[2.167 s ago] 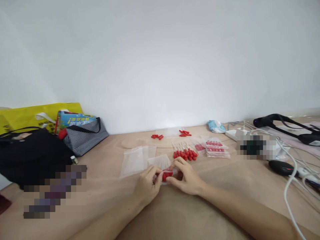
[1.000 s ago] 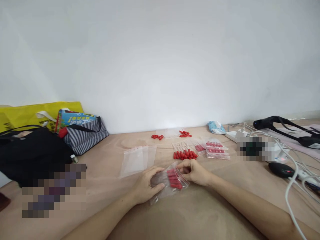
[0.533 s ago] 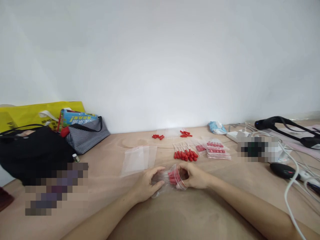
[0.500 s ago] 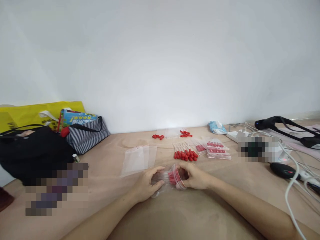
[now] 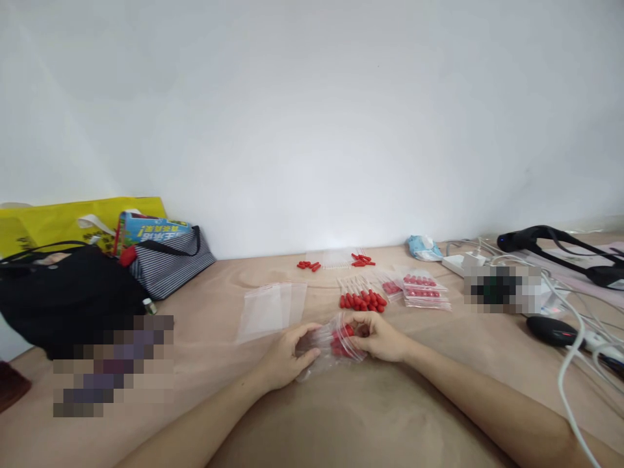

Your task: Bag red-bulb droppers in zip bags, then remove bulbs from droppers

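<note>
A small clear zip bag with red-bulbed droppers inside sits between my two hands on the tan surface. My left hand grips its lower end, fingers curled around the plastic. My right hand pinches the bag's open mouth, fingertips at the red bulbs. Just beyond lies a loose pile of red-bulbed droppers. Empty clear bags lie to the left of it. Filled bags are stacked to the right.
Two small clusters of red caps lie near the white wall. A black bag, a striped pouch and a yellow bag stand at the left. Cables, a power strip and a black device crowd the right.
The bag was turned from lying flat to held end-on between both hands. My right hand shifted to its open mouth, and both hands moved slightly up and away.
</note>
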Demonstrator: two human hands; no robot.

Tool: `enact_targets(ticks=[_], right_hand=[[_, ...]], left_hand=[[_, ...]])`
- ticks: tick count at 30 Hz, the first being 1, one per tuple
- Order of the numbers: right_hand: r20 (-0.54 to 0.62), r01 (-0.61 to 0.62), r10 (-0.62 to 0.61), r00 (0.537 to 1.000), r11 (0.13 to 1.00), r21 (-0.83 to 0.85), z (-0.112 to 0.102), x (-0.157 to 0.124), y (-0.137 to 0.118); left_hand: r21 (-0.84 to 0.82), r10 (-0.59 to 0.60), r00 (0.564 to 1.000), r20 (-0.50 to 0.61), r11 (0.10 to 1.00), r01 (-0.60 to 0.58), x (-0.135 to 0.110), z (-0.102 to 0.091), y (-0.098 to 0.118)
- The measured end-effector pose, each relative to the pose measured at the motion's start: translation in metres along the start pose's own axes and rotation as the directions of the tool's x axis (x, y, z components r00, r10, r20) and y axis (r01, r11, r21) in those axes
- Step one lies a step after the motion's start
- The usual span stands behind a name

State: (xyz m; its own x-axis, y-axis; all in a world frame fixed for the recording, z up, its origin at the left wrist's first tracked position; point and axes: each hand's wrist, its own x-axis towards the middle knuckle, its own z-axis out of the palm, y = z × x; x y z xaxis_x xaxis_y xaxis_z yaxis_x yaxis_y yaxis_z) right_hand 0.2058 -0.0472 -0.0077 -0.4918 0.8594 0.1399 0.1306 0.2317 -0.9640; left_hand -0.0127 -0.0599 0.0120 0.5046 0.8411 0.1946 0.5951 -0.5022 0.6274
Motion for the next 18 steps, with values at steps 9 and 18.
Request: enact_targets(ticks=[9, 18], right_hand=[[-0.045, -0.118, 0.136, 0.99, 0.954, 0.274, -0.051, 0.002, -0.011], [-0.273, -0.016, 0.096, 0.957, 0.96, 0.278, -0.099, -0.005, -0.021]], left_hand=[[-0.087, -0.042, 0.999, 0.012, 0.995, 0.043, 0.003, 0.001, -0.007], [-0.089, -0.002, 1.0, 0.002, 0.996, 0.003, 0.0, -0.001, -0.002]])
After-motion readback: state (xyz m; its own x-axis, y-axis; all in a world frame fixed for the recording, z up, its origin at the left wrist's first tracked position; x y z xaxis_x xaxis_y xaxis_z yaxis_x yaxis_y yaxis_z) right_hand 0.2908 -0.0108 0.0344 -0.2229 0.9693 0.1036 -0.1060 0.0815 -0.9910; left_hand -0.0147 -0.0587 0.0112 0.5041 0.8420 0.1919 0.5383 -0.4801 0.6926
